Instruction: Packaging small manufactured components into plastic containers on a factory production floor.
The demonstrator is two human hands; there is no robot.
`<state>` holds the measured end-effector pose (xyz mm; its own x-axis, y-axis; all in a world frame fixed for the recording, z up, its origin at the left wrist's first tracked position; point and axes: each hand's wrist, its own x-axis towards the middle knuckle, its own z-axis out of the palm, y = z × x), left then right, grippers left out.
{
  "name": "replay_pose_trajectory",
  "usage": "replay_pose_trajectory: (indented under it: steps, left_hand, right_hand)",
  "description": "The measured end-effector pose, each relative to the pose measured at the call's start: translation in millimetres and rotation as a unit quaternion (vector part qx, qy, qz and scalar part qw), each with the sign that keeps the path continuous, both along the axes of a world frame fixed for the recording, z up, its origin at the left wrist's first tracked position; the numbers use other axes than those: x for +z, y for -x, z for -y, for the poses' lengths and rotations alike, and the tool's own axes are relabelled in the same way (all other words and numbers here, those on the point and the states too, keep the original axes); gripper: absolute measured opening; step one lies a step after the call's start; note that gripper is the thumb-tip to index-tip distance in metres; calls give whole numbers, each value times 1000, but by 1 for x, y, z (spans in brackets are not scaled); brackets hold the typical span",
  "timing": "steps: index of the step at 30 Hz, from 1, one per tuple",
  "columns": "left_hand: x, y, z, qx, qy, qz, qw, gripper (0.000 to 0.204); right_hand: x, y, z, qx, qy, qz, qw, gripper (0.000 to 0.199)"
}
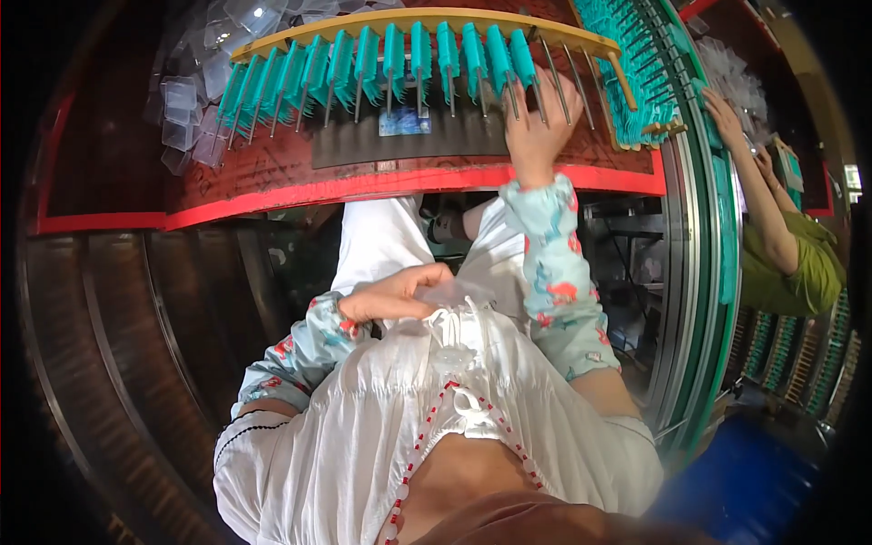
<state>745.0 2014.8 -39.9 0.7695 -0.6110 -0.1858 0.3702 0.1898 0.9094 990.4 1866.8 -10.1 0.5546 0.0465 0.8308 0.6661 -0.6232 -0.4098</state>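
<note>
Just beside the right hand point(540, 134) hang teal strips point(393, 54).

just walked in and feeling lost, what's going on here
A seated person has the right hand among the metal rods near the right end of a wooden rack, by the hanging teal pieces. The left hand, near the lap, holds what looks like a clear plastic box. More clear boxes lie left of the rack.
</note>
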Motion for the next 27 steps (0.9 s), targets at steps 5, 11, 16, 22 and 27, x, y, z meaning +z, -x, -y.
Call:
replay_pose_trajectory:
  steps: [5, 11, 16, 22, 27]
  left_hand:
    - [11, -33, 5, 164, 198, -134, 957, 40]
    - [17, -92, 25, 293, 288, -183, 893, 54]
    - [47, -114, 63, 208, 267, -221, 915, 53]
    - [25, -116, 62, 268, 268, -245, 892, 59]
    - [14, -114, 66, 266, 309, -293, 865, 63]
  right_hand:
    - [-9, -14, 2, 33, 6, 34, 999, 23]
    - [18, 74, 63, 267, 20, -219, 938, 12]
    - [39, 90, 67, 30, 402, -133, 905, 21]
    - [37, 112, 62, 23, 525, -74, 848, 17]
    - [46, 114, 55, 87, 529, -99, 838, 20]
